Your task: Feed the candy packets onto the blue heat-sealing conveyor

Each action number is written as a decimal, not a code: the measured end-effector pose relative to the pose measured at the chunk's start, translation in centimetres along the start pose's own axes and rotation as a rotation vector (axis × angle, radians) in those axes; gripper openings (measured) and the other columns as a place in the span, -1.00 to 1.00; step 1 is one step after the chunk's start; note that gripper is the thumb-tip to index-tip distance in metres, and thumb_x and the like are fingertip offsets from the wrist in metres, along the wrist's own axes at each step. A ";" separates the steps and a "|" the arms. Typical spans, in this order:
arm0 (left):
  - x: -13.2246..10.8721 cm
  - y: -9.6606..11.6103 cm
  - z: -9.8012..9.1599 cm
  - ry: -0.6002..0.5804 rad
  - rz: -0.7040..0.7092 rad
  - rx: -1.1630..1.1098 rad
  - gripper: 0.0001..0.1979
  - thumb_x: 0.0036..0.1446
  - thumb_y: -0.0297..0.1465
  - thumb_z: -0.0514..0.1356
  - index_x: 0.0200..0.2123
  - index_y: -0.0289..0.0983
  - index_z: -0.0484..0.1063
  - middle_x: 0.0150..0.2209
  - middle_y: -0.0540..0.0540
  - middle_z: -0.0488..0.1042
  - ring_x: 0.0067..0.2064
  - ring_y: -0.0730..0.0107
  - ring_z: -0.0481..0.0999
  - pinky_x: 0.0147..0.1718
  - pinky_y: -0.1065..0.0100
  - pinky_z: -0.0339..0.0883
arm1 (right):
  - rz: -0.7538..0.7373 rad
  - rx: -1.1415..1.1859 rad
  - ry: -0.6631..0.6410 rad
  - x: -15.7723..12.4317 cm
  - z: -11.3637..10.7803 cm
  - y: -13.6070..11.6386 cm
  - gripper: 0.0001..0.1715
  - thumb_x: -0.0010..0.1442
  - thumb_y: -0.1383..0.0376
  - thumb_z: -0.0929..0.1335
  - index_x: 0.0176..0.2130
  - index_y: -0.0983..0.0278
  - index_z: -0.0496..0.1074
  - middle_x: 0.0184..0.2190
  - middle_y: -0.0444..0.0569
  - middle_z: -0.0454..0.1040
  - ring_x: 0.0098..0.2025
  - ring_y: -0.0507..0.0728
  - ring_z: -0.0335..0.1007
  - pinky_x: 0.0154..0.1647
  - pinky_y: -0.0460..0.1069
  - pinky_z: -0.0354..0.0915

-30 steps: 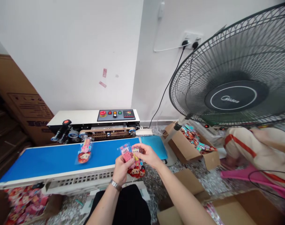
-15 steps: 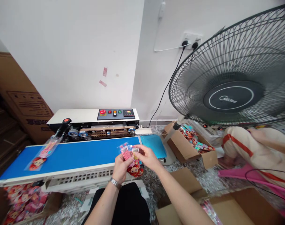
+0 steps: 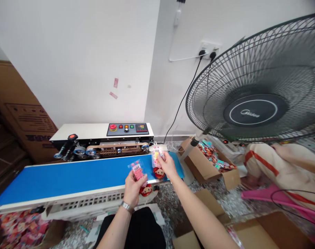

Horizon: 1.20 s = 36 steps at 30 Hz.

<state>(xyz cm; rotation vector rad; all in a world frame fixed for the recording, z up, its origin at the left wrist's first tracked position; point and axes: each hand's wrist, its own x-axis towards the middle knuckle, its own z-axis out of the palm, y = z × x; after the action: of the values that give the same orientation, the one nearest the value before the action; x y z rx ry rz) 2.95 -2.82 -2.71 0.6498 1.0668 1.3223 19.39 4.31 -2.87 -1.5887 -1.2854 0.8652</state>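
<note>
My left hand point(image 3: 133, 186) is closed on a clear plastic packet point(image 3: 137, 171) with a pink barcode card and a red-haired cartoon figure at its lower end. My right hand point(image 3: 168, 166) pinches a second packet point(image 3: 155, 159), with a yellow and pink card and the same kind of red-haired figure. That packet is over the right end of the band sealer's blue conveyor belt point(image 3: 95, 172), close to the rollers. Whether it touches the belt, I cannot tell. Behind the belt stands the band sealer point(image 3: 100, 133), its display lit.
A large fan point(image 3: 253, 103) stands at the right, its pole point(image 3: 190, 150) near the belt's end. Cartons hold packets at the right point(image 3: 199, 164) and lower left point(image 3: 54, 231). Another person's leg point(image 3: 261, 166) is at far right. An open carton point(image 3: 279, 228) sits at lower right.
My hands have moved apart; the right one carried its packet up and right over the belt. The packet that lay on the belt's left part is gone from view.
</note>
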 end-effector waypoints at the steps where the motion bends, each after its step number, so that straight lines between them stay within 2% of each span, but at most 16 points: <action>1: -0.1 0.0 0.0 -0.001 0.001 0.001 -0.56 -0.24 -0.36 0.41 -0.25 -0.31 0.35 -0.44 0.01 0.49 -0.47 0.51 0.44 -0.43 0.44 0.33 | 0.011 -0.075 0.038 0.9 0.0 0.4 -0.67 0.07 0.10 0.26 -0.20 0.23 0.31 -0.53 -0.18 0.40 -0.51 0.06 0.33 -0.54 -0.08 0.26; 3: -0.2 0.2 0.1 -0.007 -0.002 0.002 -0.56 -0.25 -0.36 0.41 -0.26 -0.31 0.35 -0.40 -0.02 0.50 -0.43 0.47 0.46 -0.40 0.42 0.35 | 0.023 -0.155 0.078 2.3 0.4 0.8 -0.68 0.06 0.14 0.26 -0.20 0.24 0.31 -0.55 -0.17 0.40 -0.51 0.07 0.34 -0.52 -0.07 0.25; 7: -0.5 0.6 0.4 -0.035 -0.019 -0.006 -0.60 -0.15 -0.30 0.36 -0.23 -0.30 0.36 -0.28 -0.10 0.52 -0.30 0.41 0.49 -0.29 0.39 0.36 | 0.013 -0.234 0.031 3.1 2.2 0.1 -0.67 0.05 0.20 0.27 -0.16 0.26 0.33 -0.53 -0.12 0.43 -0.48 0.10 0.37 -0.41 -0.02 0.27; 10: -0.5 0.9 0.5 -0.036 -0.106 -0.034 -0.60 -0.06 -0.20 0.29 -0.17 -0.26 0.35 -0.21 -0.11 0.51 -0.31 0.41 0.48 -0.38 0.43 0.36 | -0.030 -0.279 -0.037 2.5 3.2 -1.4 -0.57 0.03 0.23 0.31 -0.07 0.25 0.32 -0.46 -0.09 0.47 -0.39 0.13 0.39 -0.26 0.02 0.28; 13: -0.6 1.1 0.4 -0.044 -0.133 -0.063 -0.58 -0.01 -0.13 0.23 -0.14 -0.25 0.36 -0.23 -0.10 0.49 -0.36 0.43 0.46 -0.44 0.44 0.35 | -0.130 -0.219 -0.092 0.9 3.0 -2.8 -0.52 0.07 0.19 0.31 0.00 0.24 0.27 -0.25 -0.01 0.47 -0.30 0.11 0.39 -0.18 0.03 0.29; 16: -0.6 1.2 0.4 -0.071 -0.086 -0.060 -0.60 -0.01 -0.13 0.23 -0.17 -0.26 0.40 -0.28 -0.06 0.48 -0.39 0.47 0.43 -0.45 0.46 0.34 | -0.159 0.017 -0.284 -1.7 2.0 -3.4 -0.58 0.14 0.12 0.26 -0.04 0.24 0.30 -0.25 -0.02 0.46 -0.27 0.08 0.40 -0.20 0.01 0.32; 18: -0.7 1.2 0.4 -0.071 -0.067 -0.052 -0.64 -0.02 -0.15 0.24 -0.21 -0.25 0.42 -0.29 -0.04 0.48 -0.39 0.49 0.42 -0.46 0.49 0.33 | -0.146 0.117 -0.415 -3.7 1.3 -3.4 -0.59 0.11 0.10 0.30 -0.07 0.23 0.33 -0.26 -0.05 0.46 -0.22 0.08 0.39 -0.17 0.00 0.32; 20: -0.8 1.2 0.6 -0.074 -0.071 -0.054 -0.68 -0.03 -0.16 0.25 -0.27 -0.26 0.44 -0.30 -0.03 0.48 -0.37 0.48 0.43 -0.44 0.49 0.34 | -0.147 0.115 -0.448 -5.4 0.9 -3.0 -0.63 0.07 0.12 0.35 -0.14 0.24 0.35 -0.26 -0.07 0.46 -0.21 0.08 0.38 -0.17 -0.01 0.32; 22: -0.9 1.2 0.7 -0.084 -0.077 -0.058 -0.69 -0.04 -0.17 0.27 -0.30 -0.27 0.45 -0.28 -0.06 0.49 -0.31 0.43 0.44 -0.40 0.45 0.37 | -0.145 0.087 -0.420 -6.4 0.8 -2.5 -0.73 0.08 0.13 0.34 -0.26 0.25 0.36 -0.33 -0.10 0.45 -0.29 0.06 0.37 -0.25 -0.04 0.31; 24: -1.0 1.3 0.8 -0.076 -0.078 -0.050 -0.64 -0.05 -0.17 0.28 -0.20 -0.23 0.46 -0.15 -0.11 0.47 -0.20 0.34 0.45 -0.34 0.40 0.40 | -0.149 0.096 -0.355 -6.3 0.8 -1.9 -0.76 0.09 0.12 0.32 -0.33 0.25 0.33 -0.42 -0.14 0.42 -0.37 0.04 0.35 -0.33 -0.06 0.30; 27: -1.0 1.3 0.8 -0.025 -0.077 -0.010 -0.51 -0.08 -0.16 0.29 -0.05 -0.17 0.40 0.07 -0.17 0.35 -0.05 0.21 0.42 -0.30 0.35 0.43 | -0.084 0.162 -0.175 -4.3 0.6 -0.8 -0.69 0.07 0.08 0.31 -0.28 0.24 0.29 -0.49 -0.15 0.41 -0.47 0.04 0.34 -0.44 -0.07 0.29; 31: -0.9 1.2 0.6 -0.008 -0.081 0.034 -0.53 -0.09 -0.12 0.28 -0.11 -0.20 0.44 0.06 -0.20 0.36 -0.10 0.22 0.45 -0.33 0.33 0.44 | 0.034 0.044 0.067 -0.4 0.6 0.9 -0.59 0.02 0.03 0.29 -0.22 0.25 0.30 -0.56 -0.16 0.41 -0.54 0.06 0.34 -0.54 -0.07 0.25; 36: -0.8 1.2 0.6 -0.011 -0.095 0.033 -0.55 -0.10 -0.12 0.29 -0.14 -0.21 0.46 0.00 -0.19 0.40 -0.18 0.28 0.48 -0.37 0.35 0.44 | 0.039 -0.050 0.091 1.8 1.7 1.7 -0.60 0.01 0.05 0.27 -0.24 0.27 0.34 -0.56 -0.13 0.44 -0.52 0.09 0.37 -0.53 -0.06 0.25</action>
<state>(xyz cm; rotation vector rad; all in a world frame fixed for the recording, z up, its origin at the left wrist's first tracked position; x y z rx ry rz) 3.04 -3.26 -1.23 0.6227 1.1000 1.2201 18.83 6.34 -5.09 -1.6784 -1.2238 0.7816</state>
